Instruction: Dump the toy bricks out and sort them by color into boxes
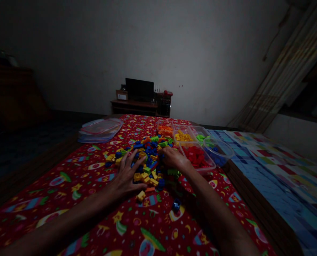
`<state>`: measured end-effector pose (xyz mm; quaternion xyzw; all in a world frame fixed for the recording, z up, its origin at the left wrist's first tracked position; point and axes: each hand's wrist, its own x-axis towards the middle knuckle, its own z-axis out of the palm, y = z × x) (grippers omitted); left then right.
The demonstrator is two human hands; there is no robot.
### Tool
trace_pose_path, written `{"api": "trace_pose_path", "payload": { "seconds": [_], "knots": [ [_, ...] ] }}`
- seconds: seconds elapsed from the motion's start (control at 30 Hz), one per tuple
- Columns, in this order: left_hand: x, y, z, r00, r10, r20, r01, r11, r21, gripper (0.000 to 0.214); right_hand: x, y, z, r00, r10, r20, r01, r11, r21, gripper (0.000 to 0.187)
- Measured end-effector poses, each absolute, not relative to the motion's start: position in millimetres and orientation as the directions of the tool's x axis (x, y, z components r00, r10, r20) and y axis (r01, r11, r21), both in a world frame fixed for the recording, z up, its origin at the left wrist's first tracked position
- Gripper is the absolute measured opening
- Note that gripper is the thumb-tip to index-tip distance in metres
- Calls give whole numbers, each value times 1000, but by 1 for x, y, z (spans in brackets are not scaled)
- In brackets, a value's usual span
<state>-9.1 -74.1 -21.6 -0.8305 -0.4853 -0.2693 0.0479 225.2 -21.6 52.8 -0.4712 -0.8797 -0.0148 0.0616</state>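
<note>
red patterned cloth [132, 231] bears a mixed heap of plastic bricks [149, 156]; the left hand [126, 176] spreads its fingers wide at the heap's left side, the right hand [173, 158] curls narrowly at its right, any hold hidden.

Block pile [151, 160] on cloth [137, 222]; lids [101, 130] left, bins [207, 168] right, desk [137, 104] behind.

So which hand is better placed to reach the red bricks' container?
Probably your right hand: it's beside the clear container of red bricks. Your left hand is at the pile's left side.
</note>
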Motion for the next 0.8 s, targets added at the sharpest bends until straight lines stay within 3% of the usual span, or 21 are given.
{"api": "trace_pose_path", "payload": {
  "seconds": [0.23, 0.4, 0.5, 0.63, 0.8],
  "knots": [
    [30, -42, -5, 485, 749, 452, 772, -609, 183, 83, 231, -11, 49, -513, 826, 233, 845, 533, -29, 39],
    [50, -10, 17, 446, 805, 392, 741, -578, 343, 91, 237, -7, 60, -478, 847, 233, 866, 498, -36, 39],
    [39, 8, 40, 424, 805, 415, 676, -586, 446, 82, 240, -6, 65, -449, 867, 217, 882, 469, -51, 37],
    [-2, 30, 59, 279, 853, 441, 685, -499, 531, 65, 240, -6, 72, -413, 873, 261, 891, 446, -82, 40],
    [-34, 37, 49, 225, 942, 247, 773, -327, 544, 49, 237, -4, 73, -407, 870, 278, 877, 458, -148, 36]
  ]
}}
